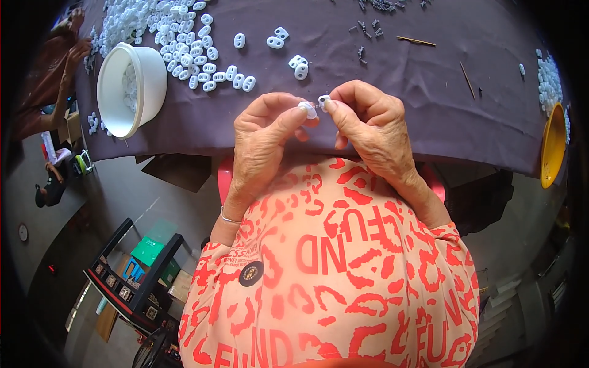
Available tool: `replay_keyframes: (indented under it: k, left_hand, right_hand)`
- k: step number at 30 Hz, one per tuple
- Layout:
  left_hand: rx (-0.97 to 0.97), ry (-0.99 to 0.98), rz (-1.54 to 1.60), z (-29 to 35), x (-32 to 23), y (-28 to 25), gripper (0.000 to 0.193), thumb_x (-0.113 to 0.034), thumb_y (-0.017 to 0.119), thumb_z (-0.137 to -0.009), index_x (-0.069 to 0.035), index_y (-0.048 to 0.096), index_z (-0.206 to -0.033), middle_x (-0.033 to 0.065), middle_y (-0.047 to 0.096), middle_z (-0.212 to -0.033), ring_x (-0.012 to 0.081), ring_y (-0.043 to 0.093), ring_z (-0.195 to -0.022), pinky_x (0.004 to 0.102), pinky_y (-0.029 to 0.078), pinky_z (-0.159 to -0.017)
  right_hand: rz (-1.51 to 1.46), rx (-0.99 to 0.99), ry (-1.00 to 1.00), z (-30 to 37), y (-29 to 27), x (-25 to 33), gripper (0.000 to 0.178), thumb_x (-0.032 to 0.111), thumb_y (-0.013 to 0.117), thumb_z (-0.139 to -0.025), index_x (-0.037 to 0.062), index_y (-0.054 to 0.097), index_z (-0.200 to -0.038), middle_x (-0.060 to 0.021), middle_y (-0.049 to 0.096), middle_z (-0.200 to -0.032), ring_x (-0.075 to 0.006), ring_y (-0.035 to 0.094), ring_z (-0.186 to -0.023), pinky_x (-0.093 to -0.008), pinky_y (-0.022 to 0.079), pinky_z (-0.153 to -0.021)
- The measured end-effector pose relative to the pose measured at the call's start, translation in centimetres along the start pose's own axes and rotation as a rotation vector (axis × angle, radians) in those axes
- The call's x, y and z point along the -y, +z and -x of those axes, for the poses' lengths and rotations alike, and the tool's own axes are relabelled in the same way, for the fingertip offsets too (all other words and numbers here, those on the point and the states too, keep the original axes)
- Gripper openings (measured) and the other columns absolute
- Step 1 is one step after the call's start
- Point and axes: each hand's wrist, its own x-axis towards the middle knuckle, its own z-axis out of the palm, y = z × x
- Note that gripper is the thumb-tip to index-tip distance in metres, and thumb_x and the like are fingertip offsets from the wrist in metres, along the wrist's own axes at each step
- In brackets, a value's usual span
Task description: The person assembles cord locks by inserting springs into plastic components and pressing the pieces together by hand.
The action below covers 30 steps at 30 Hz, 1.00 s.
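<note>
Over the near edge of the cloth, my left hand (262,132) pinches a white oval plastic cord-lock piece (310,111) between thumb and fingers. Close beside it, my right hand (375,122) grips a second white cord-lock piece (324,99), which has a dark hole. A thin metal spring (318,107) shows between the two pieces; its ends are partly hidden by my fingertips. Just beyond my hands lies a small cluster of white cord locks (299,69). A pair (276,40) and a single white piece (239,41) rest farther back.
A white tub (154,83) with white pieces stands at the left, beside a large pile of cord locks (178,37). Loose springs (362,54) and thin brown sticks (417,41) lie on the dark cloth. A yellow bowl (554,147) is at the right edge. Another person's arm (61,92) reaches in at far left.
</note>
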Motion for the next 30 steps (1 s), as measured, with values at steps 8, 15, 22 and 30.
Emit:
replay_keyframes:
  k: [8, 15, 22, 30]
  left_hand:
    - [0.035, 0.075, -0.08, -0.06, 0.19, -0.34, 0.012, -0.005, 0.061, -0.083, -0.001, 0.06, -0.095, 0.0096, 0.064, -0.09, 0.0151, 0.063, -0.078, 0.0225, 0.048, -0.061]
    - [0.018, 0.056, -0.113, 0.01, 0.11, -0.18, 0.012, -0.004, 0.063, -0.082, 0.0, 0.061, -0.093, 0.0086, 0.065, -0.087, 0.0142, 0.062, -0.075, 0.0225, 0.048, -0.06]
    - [-0.012, 0.02, -0.072, 0.1, -0.02, -0.25, 0.013, -0.005, 0.065, -0.08, 0.001, 0.061, -0.09, 0.0089, 0.065, -0.083, 0.014, 0.062, -0.074, 0.0234, 0.047, -0.062]
    - [-0.013, 0.021, -0.1, 0.25, 0.23, -0.27, 0.011, -0.006, 0.063, -0.082, 0.001, 0.06, -0.091, 0.0096, 0.065, -0.082, 0.014, 0.062, -0.071, 0.0228, 0.047, -0.06]
  right_hand:
    - [0.091, 0.012, -0.056, -0.08, -0.14, -0.48, 0.011, 0.01, 0.059, -0.086, -0.0013, 0.058, -0.087, 0.0016, 0.056, -0.067, -0.0017, 0.049, -0.051, -0.0157, 0.04, -0.044]
    - [0.265, 0.05, -0.172, -0.35, -0.25, -0.23, 0.011, 0.01, 0.058, -0.086, -0.0007, 0.057, -0.084, 0.0032, 0.051, -0.06, -0.0014, 0.045, -0.05, -0.0177, 0.037, -0.044]
    - [0.319, 0.093, -0.169, -0.61, -0.32, -0.05, 0.01, 0.009, 0.057, -0.086, -0.0008, 0.058, -0.083, 0.0022, 0.05, -0.058, -0.0018, 0.044, -0.05, -0.018, 0.036, -0.045]
    - [0.302, 0.107, -0.126, -0.73, -0.3, -0.24, 0.013, 0.012, 0.058, -0.086, -0.0009, 0.059, -0.082, 0.0017, 0.053, -0.06, -0.0023, 0.046, -0.05, -0.0178, 0.038, -0.044]
